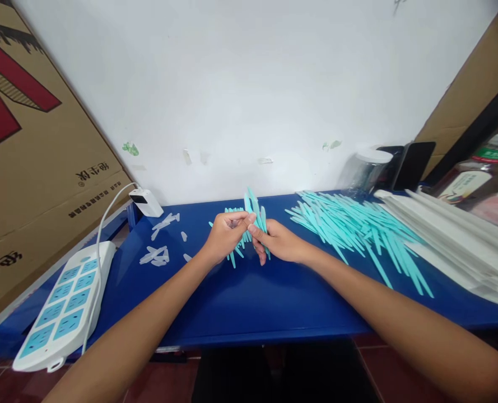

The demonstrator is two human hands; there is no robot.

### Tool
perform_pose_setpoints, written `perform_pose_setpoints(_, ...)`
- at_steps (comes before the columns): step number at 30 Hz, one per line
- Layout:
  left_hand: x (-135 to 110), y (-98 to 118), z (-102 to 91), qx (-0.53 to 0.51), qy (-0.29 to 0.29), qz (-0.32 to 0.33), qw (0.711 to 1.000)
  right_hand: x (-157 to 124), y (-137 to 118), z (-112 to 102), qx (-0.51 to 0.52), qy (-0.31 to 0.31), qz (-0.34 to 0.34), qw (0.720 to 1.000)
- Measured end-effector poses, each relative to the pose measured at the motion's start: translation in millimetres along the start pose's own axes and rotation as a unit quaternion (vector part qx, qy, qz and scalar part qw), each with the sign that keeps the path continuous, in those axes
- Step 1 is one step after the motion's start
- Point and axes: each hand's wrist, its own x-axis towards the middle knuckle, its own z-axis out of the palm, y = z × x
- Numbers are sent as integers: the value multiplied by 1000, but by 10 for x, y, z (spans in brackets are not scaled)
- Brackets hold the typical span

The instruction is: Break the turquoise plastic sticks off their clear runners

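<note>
Several slim turquoise plastic sticks (263, 217), shaped like eyebrow razors, stand roughly upright in my right hand (280, 240), which is closed around them. My left hand (229, 234) meets it over the middle of the table, its thumb and fingers pinched at the sticks near my right thumb. What exactly the left fingertips grip is too small to make out. Behind and below my left hand lies a small group of similar turquoise sticks (233, 262), partly hidden by it. To the right spreads a large loose pile of turquoise sticks (349, 221).
Small translucent whitish pieces (156, 256) lie on the blue table (240, 313) at left. Beyond them are a white cabled device (147, 202) and a power strip (66, 305). White packaging sleeves (454, 240), a lidded clear jar (364, 170) and a dark phone (414, 165) stand right.
</note>
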Motion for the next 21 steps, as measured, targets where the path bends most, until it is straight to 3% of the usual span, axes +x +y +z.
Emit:
perform_pose_setpoints(4,5,29,-23,-5,-6,1,1000,-15,-11,32,122,-7,27,992)
perform_pose_setpoints(9,17,31,-100,-11,2,17,1000,-28,-7,12,145,32,37,988)
perform_pose_setpoints(17,26,87,-92,18,87,48,995,5,-22,99,68,96,9,993)
perform_pose_setpoints(21,13,89,-61,34,105,65,992,-2,-30,95,-34,150,-60,986)
